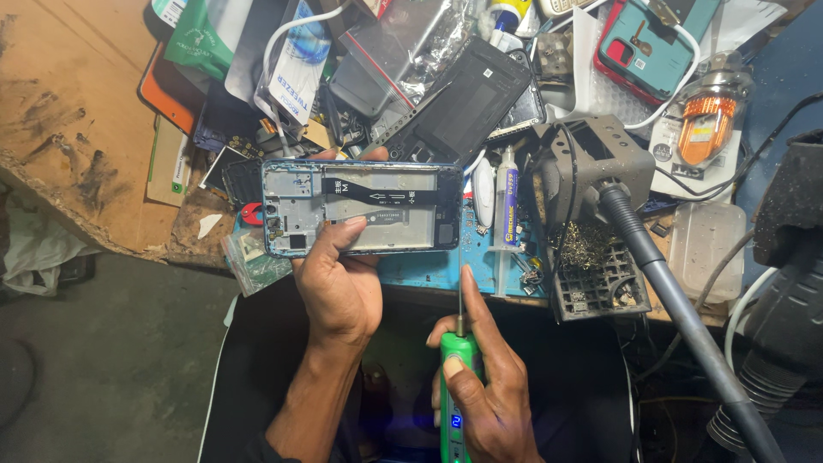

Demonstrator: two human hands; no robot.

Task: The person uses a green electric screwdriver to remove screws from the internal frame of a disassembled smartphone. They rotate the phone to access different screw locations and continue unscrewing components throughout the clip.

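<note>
Head view: your left hand point(339, 287) has its fingers clamped on the opened phone frame point(364, 208), held over the tabletop's near edge above the blue mat point(429, 267). Your right hand point(480, 390) has its fingers closed round the green electric screwdriver point(457, 377). Risk: the bit could slip and gouge the black flex cable point(386, 195), or the frame could drop. Frame's long axis runs left-right; driver tip points away from you.

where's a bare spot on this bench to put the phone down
Little room. The barest patch is the worn brown board at far left, beside the pile of cases and bags. A strip of blue mat shows under the opened phone in the left hand. The holder crowds the right.
</note>
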